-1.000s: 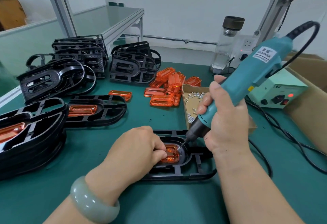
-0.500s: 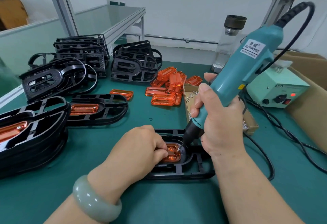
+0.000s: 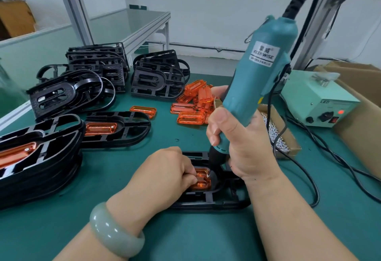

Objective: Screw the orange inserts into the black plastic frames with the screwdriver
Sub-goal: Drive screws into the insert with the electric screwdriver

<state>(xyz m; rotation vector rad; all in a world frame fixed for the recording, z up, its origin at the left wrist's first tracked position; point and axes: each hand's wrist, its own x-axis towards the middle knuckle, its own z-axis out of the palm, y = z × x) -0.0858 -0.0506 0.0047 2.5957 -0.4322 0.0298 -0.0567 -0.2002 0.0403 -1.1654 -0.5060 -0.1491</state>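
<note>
Right hand (image 3: 237, 141) grips the screwdriver (image 3: 259, 71), bit on the orange insert (image 3: 203, 180); left hand (image 3: 165, 170) pinches it into its black frame (image 3: 206, 201). Finished frames (image 3: 31, 157) stacked left, loose inserts (image 3: 191, 104) beyond, plenty to go

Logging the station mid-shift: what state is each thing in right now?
black frame, flat on the mat
orange insert, seated in that frame, held by left hand
electric screwdriver, gripped by right hand, bit down at the insert's corner
power supply, red lamp lit
screw box, open, holding screws
loose inserts, piled, unmounted
</note>
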